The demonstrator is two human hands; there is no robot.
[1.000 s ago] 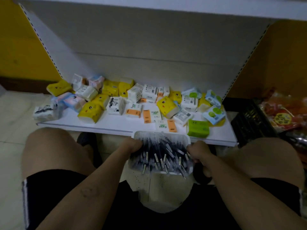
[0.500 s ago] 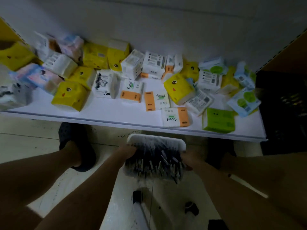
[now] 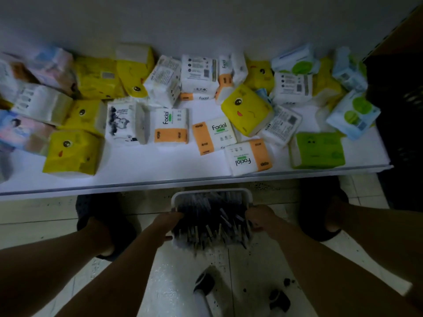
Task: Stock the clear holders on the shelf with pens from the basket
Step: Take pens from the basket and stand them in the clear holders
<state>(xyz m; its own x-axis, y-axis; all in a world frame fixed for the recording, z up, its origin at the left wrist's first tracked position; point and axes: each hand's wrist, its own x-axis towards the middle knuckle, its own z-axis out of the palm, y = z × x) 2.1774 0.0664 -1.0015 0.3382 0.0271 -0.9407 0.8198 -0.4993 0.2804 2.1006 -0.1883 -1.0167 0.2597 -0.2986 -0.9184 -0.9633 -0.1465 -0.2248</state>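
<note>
Both bare forearms reach forward and down from the lower corners of the view and converge toward the middle. The left hand grips the left side of the basket, and the right hand grips the right side, each with its fingers closed on the rim and its back turned up. The hands sit about level with each other. Both wrists run nearly straight from the forearms. A bare leg stands outside each arm, feet apart.

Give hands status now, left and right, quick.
Left hand: closed, gripping the left rim of the white pen basket.
Right hand: closed, gripping the right rim of the same basket.
</note>
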